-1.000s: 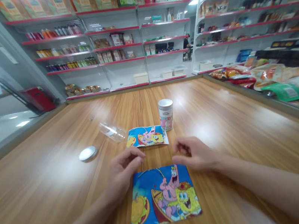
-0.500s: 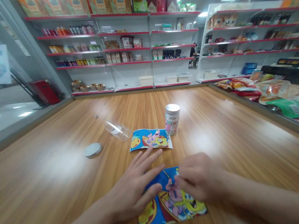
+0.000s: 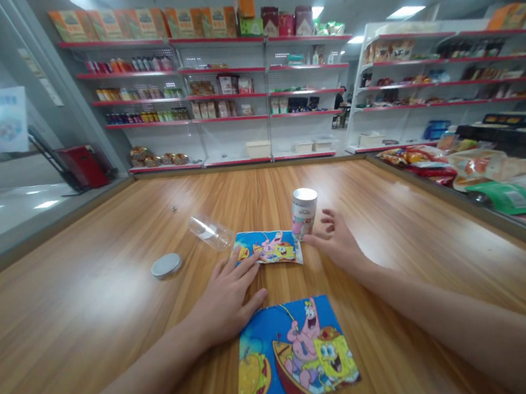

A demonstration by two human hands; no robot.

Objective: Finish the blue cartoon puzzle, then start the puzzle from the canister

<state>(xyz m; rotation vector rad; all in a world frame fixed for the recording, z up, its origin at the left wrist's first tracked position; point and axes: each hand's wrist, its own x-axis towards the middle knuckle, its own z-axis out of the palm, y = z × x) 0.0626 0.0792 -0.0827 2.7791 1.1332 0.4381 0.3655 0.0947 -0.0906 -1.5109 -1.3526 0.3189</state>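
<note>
My left hand (image 3: 232, 295) lies open on the table, its fingertips on the left edge of a small cartoon picture card (image 3: 276, 248). Fingers apart and curved, my right hand (image 3: 340, 241) is beside an upright cylindrical can (image 3: 304, 211) with a pink print; whether it touches the can I cannot tell. The can stands at the card's right end. Nearest me lies a larger, flat cartoon picture (image 3: 293, 355) with the same boat, burger and yellow and pink figures. My left thumb is close to its upper left corner.
A clear plastic cylinder (image 3: 211, 232) lies on its side left of the card. Left of that is a round pale lid (image 3: 167, 265). Bagged snacks (image 3: 507, 195) line the right side beyond the table's rim (image 3: 442, 195). Stocked shelves (image 3: 227, 96) stand behind.
My right hand has left the larger picture, opened, and moved forward to the can. My left hand has moved forward and left, onto the card's edge. The larger picture is now uncovered.
</note>
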